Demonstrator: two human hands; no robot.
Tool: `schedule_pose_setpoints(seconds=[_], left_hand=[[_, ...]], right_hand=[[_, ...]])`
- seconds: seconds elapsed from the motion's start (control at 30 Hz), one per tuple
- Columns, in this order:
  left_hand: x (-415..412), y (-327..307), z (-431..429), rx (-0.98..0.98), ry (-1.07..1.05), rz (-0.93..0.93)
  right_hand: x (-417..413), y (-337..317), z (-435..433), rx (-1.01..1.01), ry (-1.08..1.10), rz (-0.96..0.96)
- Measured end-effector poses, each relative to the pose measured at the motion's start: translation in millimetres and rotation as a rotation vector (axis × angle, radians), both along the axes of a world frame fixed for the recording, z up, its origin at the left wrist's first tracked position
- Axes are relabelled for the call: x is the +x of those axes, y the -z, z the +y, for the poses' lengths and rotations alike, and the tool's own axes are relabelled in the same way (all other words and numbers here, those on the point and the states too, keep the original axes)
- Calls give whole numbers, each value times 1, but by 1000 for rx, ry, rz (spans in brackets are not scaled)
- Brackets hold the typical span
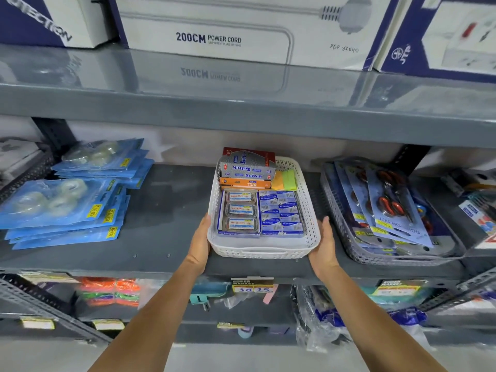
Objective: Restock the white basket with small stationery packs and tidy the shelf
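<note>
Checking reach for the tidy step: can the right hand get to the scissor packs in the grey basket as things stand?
Probably yes. The right hand is on the white basket's right side, and the grey basket of scissor packs sits just beyond, open-topped with nothing between. It must let go first.

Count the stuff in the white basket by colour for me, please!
In the white basket:
Clear packs with red-and-white labels: 3
Blue and grey Softek boxes: 2
Orange box: 1
Sticky note pads, yellow and green: 2
Total: 8, besides the small blue boxes, too tightly packed to count.
</note>
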State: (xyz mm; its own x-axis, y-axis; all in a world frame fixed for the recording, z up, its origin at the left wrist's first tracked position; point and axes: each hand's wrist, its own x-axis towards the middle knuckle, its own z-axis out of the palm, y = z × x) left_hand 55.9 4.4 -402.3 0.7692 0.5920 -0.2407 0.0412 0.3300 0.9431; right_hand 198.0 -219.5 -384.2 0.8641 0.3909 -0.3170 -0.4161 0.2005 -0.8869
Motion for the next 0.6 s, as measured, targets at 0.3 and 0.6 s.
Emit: schedule_pose_setpoints(seconds=[0.3,0.6], left_hand=[[-32,4,-14,75,34,71],[-95,-56,-57,576,155,365]], right_hand=[[-26,-11,-15,-216,-11,-50],[-102,-50,-23,-617,-39,-296]])
